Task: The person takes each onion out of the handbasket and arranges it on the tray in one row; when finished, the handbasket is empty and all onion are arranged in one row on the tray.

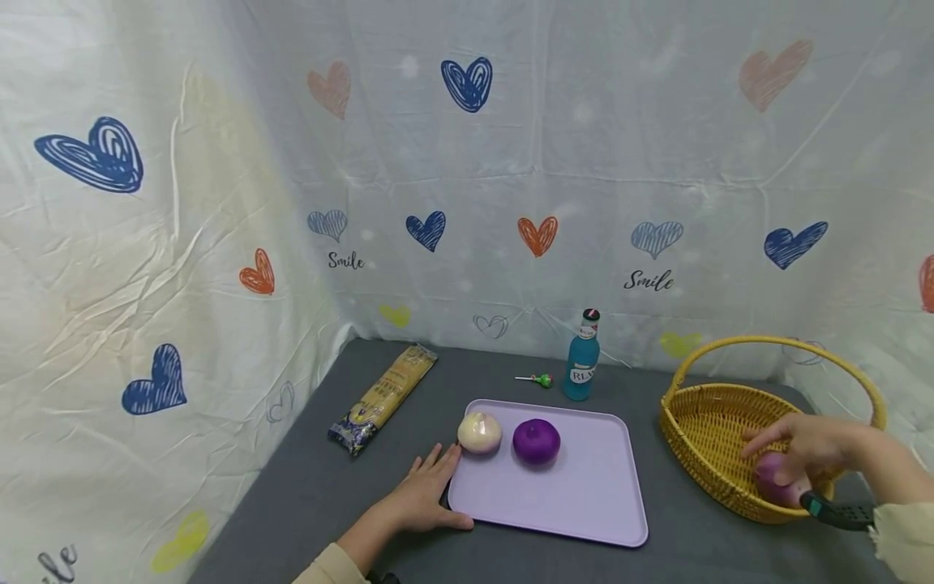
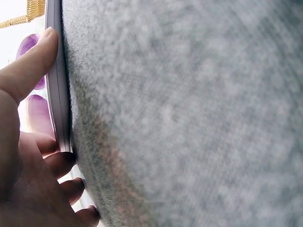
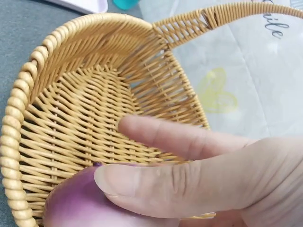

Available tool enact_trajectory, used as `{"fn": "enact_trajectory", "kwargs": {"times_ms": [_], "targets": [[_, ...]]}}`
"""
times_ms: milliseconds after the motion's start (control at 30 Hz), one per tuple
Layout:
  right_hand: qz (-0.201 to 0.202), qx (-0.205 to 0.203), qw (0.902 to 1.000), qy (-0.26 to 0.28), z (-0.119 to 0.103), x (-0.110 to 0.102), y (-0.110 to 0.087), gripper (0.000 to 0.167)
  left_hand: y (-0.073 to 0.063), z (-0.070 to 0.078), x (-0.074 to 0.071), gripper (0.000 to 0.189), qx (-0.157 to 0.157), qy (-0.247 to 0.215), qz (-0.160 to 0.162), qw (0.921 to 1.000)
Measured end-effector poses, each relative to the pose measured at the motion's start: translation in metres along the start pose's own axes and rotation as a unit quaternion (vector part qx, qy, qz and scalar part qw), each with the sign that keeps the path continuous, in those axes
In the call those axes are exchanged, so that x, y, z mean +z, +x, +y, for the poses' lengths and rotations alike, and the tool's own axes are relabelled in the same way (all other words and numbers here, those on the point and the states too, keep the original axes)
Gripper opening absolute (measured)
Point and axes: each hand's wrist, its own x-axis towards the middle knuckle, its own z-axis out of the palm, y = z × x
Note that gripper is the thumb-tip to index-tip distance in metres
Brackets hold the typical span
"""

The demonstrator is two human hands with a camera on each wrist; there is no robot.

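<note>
My left hand (image 1: 423, 495) lies with its fingers spread at the left edge of the lilac tray (image 1: 584, 507). In the left wrist view its thumb (image 2: 40, 56) touches the rim. On the tray sit a pale, purple-tinged onion (image 1: 480, 433), close to my fingertips, and a deep purple onion (image 1: 536, 442). Over the near side of the yellow wicker basket (image 1: 693, 466), my right hand (image 1: 810, 450) reaches down to a purple-and-white onion (image 3: 75, 201). The thumb lies across that onion, while the index finger (image 3: 165, 135) extends straight, apart from it. The other fingers are mostly hidden.
A yellow packet (image 1: 387, 397) lies at the left of the grey table (image 1: 306, 503). Behind the tray stand a blue bottle (image 1: 582, 357) and a small green lollipop (image 1: 542, 380). The basket's tall handle (image 1: 766, 341) arches beyond my right hand. A heart-printed curtain (image 1: 584, 146) hangs behind.
</note>
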Motion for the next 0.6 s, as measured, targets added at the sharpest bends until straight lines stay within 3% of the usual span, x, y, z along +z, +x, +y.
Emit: {"fn": "enact_trajectory", "kwargs": {"times_ms": [233,400,600], "targets": [[0.011,0.027,0.9996,0.006,-0.0031,0.0055,-0.0016,0.043,-0.0007,0.0009,-0.0012,0.119,0.002,-0.003,0.001,1.0],[0.031,0.052,0.9982,0.001,-0.0007,0.0093,-0.0007,0.052,-0.0016,0.0023,-0.0019,0.119,0.003,-0.003,0.002,1.0],[0.038,0.03,0.9988,-0.01,-0.0025,0.0061,0.0003,0.055,-0.0015,0.0028,-0.0019,0.119,0.0,-0.003,0.0,1.0]]}}
